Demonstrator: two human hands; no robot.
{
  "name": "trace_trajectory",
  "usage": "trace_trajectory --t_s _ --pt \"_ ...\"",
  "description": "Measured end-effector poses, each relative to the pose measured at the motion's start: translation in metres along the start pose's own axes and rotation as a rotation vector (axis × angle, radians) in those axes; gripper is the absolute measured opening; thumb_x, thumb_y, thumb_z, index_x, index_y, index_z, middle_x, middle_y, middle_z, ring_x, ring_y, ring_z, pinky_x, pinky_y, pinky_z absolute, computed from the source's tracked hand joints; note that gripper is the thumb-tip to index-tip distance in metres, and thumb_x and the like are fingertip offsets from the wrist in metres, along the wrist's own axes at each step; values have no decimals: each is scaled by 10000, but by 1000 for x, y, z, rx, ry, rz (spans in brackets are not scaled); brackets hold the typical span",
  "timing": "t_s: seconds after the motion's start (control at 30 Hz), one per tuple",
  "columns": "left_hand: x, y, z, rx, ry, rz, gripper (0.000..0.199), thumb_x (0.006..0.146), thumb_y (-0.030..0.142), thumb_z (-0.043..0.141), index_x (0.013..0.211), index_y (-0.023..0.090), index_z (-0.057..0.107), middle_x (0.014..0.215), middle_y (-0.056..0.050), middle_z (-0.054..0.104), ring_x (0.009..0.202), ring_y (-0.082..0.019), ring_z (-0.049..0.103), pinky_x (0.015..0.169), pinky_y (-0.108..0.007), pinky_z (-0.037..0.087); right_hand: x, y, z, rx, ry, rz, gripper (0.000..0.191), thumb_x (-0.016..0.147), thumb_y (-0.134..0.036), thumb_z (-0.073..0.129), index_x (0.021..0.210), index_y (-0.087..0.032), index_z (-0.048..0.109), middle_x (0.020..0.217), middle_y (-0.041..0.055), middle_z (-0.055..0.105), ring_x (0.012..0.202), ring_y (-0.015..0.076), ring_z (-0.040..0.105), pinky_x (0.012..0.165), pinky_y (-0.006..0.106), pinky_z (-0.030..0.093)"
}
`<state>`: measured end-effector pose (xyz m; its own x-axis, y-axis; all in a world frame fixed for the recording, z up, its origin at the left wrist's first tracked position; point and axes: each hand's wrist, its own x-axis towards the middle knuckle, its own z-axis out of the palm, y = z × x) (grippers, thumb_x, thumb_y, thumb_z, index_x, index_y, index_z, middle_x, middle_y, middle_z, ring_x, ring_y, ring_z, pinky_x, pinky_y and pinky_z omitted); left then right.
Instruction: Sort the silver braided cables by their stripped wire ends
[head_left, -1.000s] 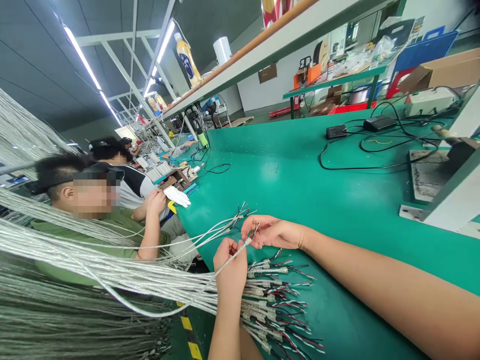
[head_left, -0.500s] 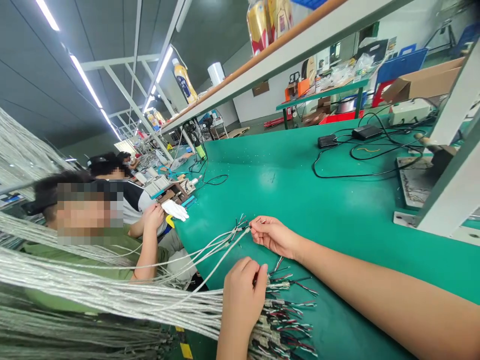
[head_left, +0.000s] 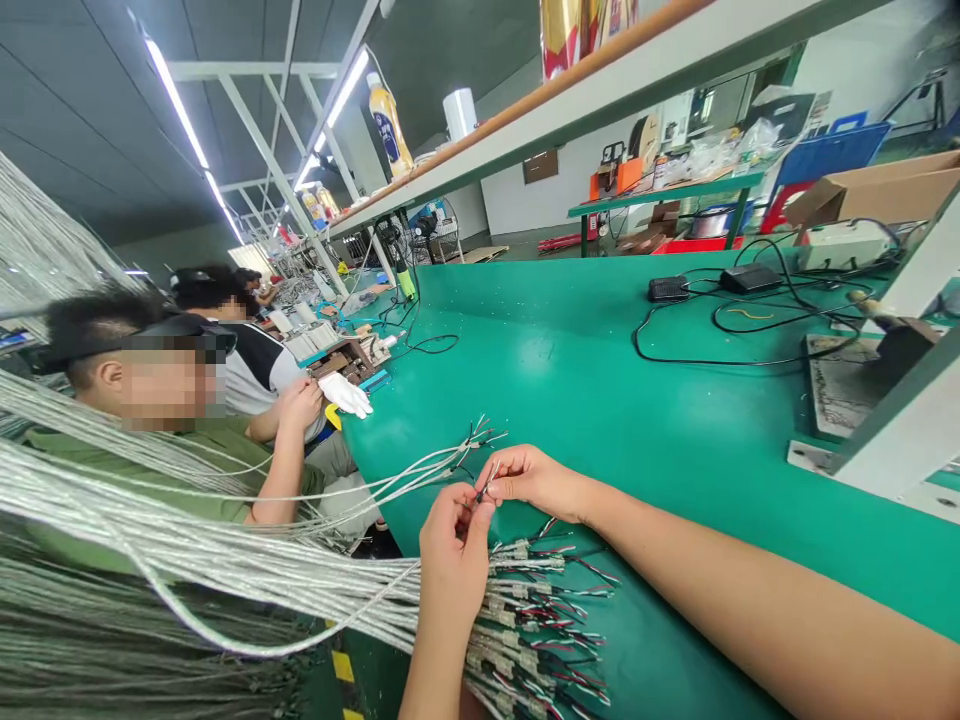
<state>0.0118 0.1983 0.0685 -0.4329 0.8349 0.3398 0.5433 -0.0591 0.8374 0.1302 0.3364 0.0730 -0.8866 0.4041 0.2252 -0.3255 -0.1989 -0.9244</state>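
Observation:
My left hand [head_left: 456,535] is closed in a pinch on a cable near its stripped end. Thin black and white wires [head_left: 489,482] stick up from that end, and my right hand [head_left: 534,484] pinches them, its fingertips meeting those of the left. Under my left forearm runs a thick bundle of grey-white cables [head_left: 300,560]. Their stripped ends [head_left: 540,625], with red, white and black wires, fan out over the green table [head_left: 570,380]. A smaller group of cables [head_left: 409,478] lies just beyond my hands, its wire tips pointing away.
At the left sits a co-worker in a green shirt [head_left: 217,460], hands raised near a white glove [head_left: 345,395]. Black cords and adapters [head_left: 750,278] lie at the back right. A white metal post [head_left: 892,420] stands at the right, and a shelf [head_left: 480,150] crosses overhead.
My right hand has come back toward my left, bringing one cable end from the smaller group's tips. My left hand has risen and now grips that cable, which sags in a loop at left.

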Motion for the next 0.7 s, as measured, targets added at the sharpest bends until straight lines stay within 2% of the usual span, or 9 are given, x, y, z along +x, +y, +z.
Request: trace_trajectory --t_s 0.17,0.4,0.57,0.63,0.7 --pt "-1 2 -2 21 24 15 255 934 452 539 923 200 581 838 -28 657 772 -166 618 680 -251 474 1 0 4 -29 21 -21 275 747 -371 811 833 -129 714 712 24 695 683 138 631 662 253 477" --pt "1 -1 -1 -26 42 -10 259 919 445 564 908 187 582 843 -41 670 773 -171 626 685 -253 488 2 0 3 -39 4 -24 251 770 -369 783 848 -142 711 732 24 703 702 144 636 704 274 495" --pt "0 -1 -1 -24 51 -7 248 917 437 572 908 189 573 858 -38 671 778 -162 622 700 -249 484 1 -4 6 -42 32 6 276 696 -354 835 829 -149 706 721 12 698 691 145 639 708 278 502" --pt "-2 0 0 -16 57 2 252 915 437 573 894 186 581 858 -37 672 753 -151 611 679 -237 475 0 -5 7 -50 46 14 283 684 -356 840 819 -147 705 719 14 698 695 148 641 707 279 500" --pt "-3 2 -1 -26 54 -22 271 917 448 564 864 183 592 773 -18 657 658 -129 579 606 -216 448 0 -6 8 -50 53 19 287 686 -364 836 813 -146 700 702 13 692 685 147 636 702 281 495"
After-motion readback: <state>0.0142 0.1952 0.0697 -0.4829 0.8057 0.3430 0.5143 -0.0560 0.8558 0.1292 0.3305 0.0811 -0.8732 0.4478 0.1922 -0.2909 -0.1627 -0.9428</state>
